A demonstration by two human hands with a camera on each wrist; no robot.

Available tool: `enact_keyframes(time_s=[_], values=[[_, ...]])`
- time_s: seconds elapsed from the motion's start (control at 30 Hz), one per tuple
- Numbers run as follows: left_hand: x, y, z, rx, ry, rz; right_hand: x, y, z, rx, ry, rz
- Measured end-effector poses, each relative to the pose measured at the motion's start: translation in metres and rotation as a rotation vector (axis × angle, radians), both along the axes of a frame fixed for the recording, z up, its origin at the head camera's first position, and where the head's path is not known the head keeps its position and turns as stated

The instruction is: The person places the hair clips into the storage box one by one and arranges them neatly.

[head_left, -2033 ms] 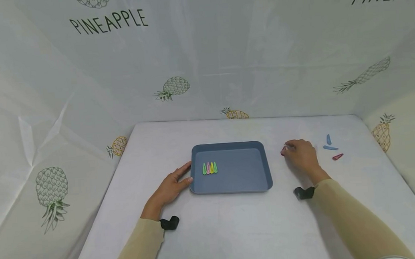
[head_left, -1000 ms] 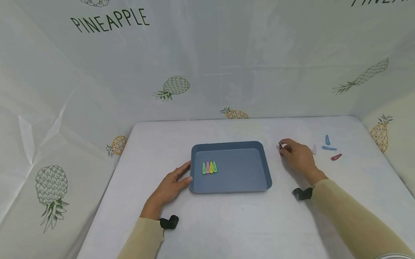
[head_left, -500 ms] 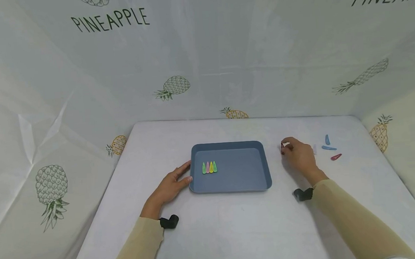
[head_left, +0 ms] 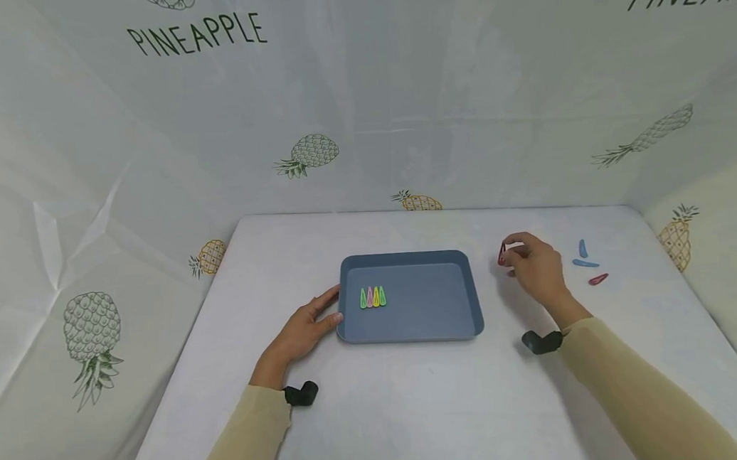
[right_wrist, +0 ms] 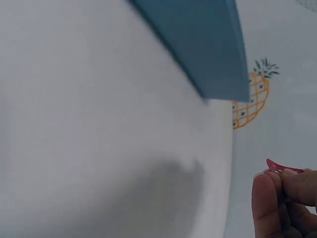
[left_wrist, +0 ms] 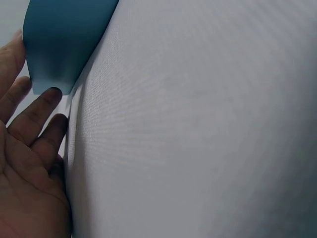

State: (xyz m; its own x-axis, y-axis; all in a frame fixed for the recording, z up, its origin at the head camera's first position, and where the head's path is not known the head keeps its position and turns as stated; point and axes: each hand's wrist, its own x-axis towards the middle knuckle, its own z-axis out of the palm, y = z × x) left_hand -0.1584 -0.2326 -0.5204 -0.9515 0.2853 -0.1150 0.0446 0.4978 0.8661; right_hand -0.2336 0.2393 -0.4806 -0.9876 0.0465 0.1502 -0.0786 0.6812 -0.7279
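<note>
My right hand [head_left: 538, 268] pinches a dark red snap hair clip [head_left: 501, 254] between thumb and fingertips, raised over the table to the right of the blue-grey tray [head_left: 433, 331]. The right wrist view shows the red clip [right_wrist: 282, 168] at the fingertips. With fingers fairly straight, my left hand [head_left: 301, 332] touches the tray's left edge. Inside the tray, toward its left, a row of small hair clips lies side by side: a green clip [head_left: 363, 298], a pink clip [head_left: 370, 297], a yellow clip [head_left: 376, 297] and another green clip [head_left: 382, 296].
Right of my right hand lie two blue hair clips, one upright blue clip [head_left: 583, 248] and one slanted blue clip [head_left: 585, 263], plus a red clip [head_left: 599, 279]. A white cloth covers the table [head_left: 394, 413]; a pineapple-print sheet [head_left: 396, 78] hangs behind it.
My right hand, low at the table earlier, has risen and shifted slightly right with the red hair clip, which has turned in the fingertips. The left hand and the tray stay put.
</note>
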Motion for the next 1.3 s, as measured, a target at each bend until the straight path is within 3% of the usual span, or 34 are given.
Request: enact_keyframes(time_s=[0.3,0.67,0.97,1.3], values=[[-0.001,0.0,-0.001,0.008,0.0,0.001,0.005,-0.025,0.022,-0.156,-0.043,0.031],[-0.001,0.0,-0.003,0.005,0.004,0.005,0.005,-0.066,0.03,-0.228,-0.067,0.144],[-0.003,0.0,-0.003,0.016,0.007,0.004,0.004,-0.105,0.028,-0.288,-0.11,0.2],[-0.003,-0.001,-0.004,0.005,-0.009,0.012,0.002,-0.143,0.01,-0.324,-0.158,0.262]])
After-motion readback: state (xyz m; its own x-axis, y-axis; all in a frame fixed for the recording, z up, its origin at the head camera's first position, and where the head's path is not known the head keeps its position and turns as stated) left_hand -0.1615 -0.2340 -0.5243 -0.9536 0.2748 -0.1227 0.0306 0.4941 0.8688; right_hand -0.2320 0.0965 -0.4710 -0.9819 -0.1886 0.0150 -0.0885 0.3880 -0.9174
